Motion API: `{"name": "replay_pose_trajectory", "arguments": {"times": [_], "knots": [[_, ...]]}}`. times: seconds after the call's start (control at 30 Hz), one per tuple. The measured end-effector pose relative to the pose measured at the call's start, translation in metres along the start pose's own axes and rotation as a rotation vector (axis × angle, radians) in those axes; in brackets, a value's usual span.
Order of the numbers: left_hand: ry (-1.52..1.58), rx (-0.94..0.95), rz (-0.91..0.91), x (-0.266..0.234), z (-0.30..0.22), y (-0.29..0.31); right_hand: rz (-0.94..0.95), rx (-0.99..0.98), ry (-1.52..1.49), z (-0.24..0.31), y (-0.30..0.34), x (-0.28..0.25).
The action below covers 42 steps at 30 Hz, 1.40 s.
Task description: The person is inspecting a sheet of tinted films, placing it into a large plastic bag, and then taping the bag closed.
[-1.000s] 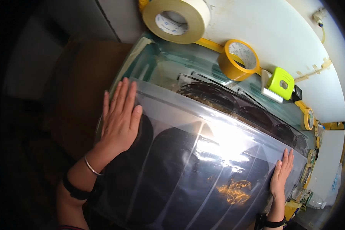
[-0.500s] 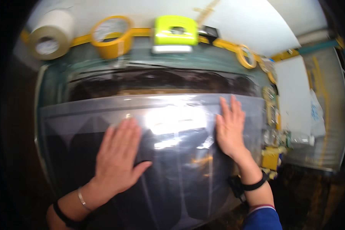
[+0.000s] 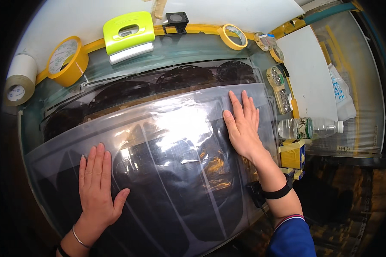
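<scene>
A large glossy, see-through film sheet (image 3: 171, 184) with big dark printed shapes spreads over a glass-topped table. My left hand (image 3: 97, 190) lies flat on its left part, fingers together and thumb out to the side. Near the upper right edge of this sheet, my right hand (image 3: 245, 128) rests with its fingers spread. Neither hand grips anything. Beyond the sheet's far edge shows a second film (image 3: 158, 81) with dark rounded shapes, partly covered by the first. Bright glare hides some of the sheet's middle.
Along the back stand a white roll (image 3: 21, 77), a yellow tape roll (image 3: 70, 64), a lime-green hole punch (image 3: 128, 34), a black folding magnifier (image 3: 176, 22) and a thinner tape roll (image 3: 233, 36). A plastic bottle (image 3: 311, 127) lies right, above a yellow box (image 3: 291, 155).
The view has shifted right and turned, so the table now appears tilted. My left hand has slid leftward on the sheet; the right hand stays near the upper right edge.
</scene>
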<state>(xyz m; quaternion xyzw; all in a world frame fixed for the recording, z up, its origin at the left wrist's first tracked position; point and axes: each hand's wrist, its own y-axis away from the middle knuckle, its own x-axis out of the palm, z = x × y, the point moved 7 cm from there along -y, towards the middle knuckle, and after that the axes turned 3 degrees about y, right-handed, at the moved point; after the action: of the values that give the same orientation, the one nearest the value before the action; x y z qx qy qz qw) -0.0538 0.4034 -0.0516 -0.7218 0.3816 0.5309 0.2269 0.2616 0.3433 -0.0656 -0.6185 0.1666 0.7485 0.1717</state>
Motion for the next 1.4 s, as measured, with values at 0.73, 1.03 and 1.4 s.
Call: {"name": "replay_pose_trajectory", "arguments": {"times": [0.73, 1.03, 1.4], "knots": [[-0.023, 0.02, -0.088, -0.004, -0.005, -0.001, -0.08, -0.233, -0.097, 0.031, 0.055, -0.059], [-0.168, 0.057, -0.151, 0.004, -0.015, 0.005, -0.437, 0.412, -0.281, -0.174, 0.223, -0.155], [-0.198, 0.045, -0.131, 0.003, -0.021, 0.005, -0.144, 0.405, -0.232, -0.238, 0.197, -0.132]]}}
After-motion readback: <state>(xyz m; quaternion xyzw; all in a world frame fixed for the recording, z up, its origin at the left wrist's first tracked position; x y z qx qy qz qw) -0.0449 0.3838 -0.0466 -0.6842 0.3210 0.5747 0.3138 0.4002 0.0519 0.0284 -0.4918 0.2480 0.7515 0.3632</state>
